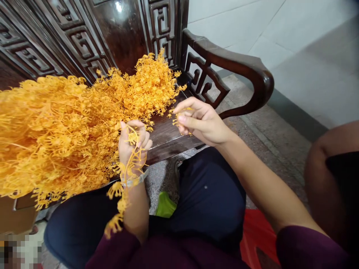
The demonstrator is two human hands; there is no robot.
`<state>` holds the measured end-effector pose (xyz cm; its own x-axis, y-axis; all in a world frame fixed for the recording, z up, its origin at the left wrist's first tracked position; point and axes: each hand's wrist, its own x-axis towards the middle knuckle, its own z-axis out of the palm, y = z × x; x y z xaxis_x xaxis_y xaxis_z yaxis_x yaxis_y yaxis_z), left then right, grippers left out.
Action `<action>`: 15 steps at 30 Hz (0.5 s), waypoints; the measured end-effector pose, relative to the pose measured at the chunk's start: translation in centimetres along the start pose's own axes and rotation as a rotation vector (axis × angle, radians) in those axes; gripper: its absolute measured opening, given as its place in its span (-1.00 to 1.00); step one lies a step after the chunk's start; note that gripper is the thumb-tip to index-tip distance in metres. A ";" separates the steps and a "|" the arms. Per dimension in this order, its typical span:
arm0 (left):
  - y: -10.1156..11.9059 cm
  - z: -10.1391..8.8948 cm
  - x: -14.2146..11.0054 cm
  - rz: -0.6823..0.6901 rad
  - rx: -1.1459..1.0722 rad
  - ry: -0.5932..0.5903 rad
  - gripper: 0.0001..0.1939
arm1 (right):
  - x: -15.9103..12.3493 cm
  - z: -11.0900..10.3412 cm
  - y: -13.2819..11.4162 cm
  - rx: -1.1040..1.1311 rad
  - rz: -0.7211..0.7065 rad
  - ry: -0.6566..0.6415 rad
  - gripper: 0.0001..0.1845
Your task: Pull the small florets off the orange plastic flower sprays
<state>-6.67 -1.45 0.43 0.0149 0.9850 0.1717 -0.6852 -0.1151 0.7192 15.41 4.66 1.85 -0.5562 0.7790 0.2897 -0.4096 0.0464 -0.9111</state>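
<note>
My left hand (133,142) is closed around an orange plastic flower sprig (122,205), which hangs down over the wrist strap. Behind that hand spreads a large heap of orange artificial flower sprigs (70,127), lying along the dark wooden bench seat. My right hand (200,121) is raised over the right end of the seat, apart from the left. Its thumb and fingers are pinched together on small orange flower pieces (175,121), whose tips stick out past the fingers. How many pieces are in the right hand I cannot tell.
The carved wooden bench (165,130) has a curved armrest (244,71) on the right. A red plastic stool (256,235) and something bright green (166,204) are low down. Another person's leg (331,168) shows at the right edge. A cardboard box (21,216) stands at lower left.
</note>
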 end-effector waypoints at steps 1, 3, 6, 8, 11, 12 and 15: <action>0.0 0.0 0.1 -0.006 0.024 0.000 -0.59 | 0.1 0.0 0.2 -0.060 0.024 0.042 -0.75; -0.3 0.3 0.0 -0.021 0.073 0.013 -0.54 | 0.3 0.1 0.7 -0.175 0.067 0.081 -0.73; -1.0 0.8 -0.3 0.000 0.254 0.104 -0.47 | 0.5 -0.1 1.2 -0.415 0.083 0.076 -0.72; -1.5 0.9 -0.6 0.071 0.465 0.199 -0.51 | 0.7 -0.8 1.3 -0.712 0.049 0.073 -0.76; -2.1 0.4 -0.6 0.179 0.720 0.263 -0.64 | 1.0 -3.2 1.2 -1.189 0.091 0.044 -0.80; -2.3 0.2 -0.6 0.191 0.758 0.261 -0.68 | 1.1 -4.3 1.2 -1.287 0.150 0.041 -0.78; -2.6 -0.2 -0.4 0.177 0.781 0.257 -0.70 | 1.3 -8.0 1.6 -1.379 0.387 0.104 -0.71</action>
<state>-5.01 -1.54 -1.62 -0.2764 0.9319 0.2351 0.0405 -0.2331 0.9716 19.80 10.76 -1.62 -0.3894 0.9211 -0.0051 0.8011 0.3359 -0.4954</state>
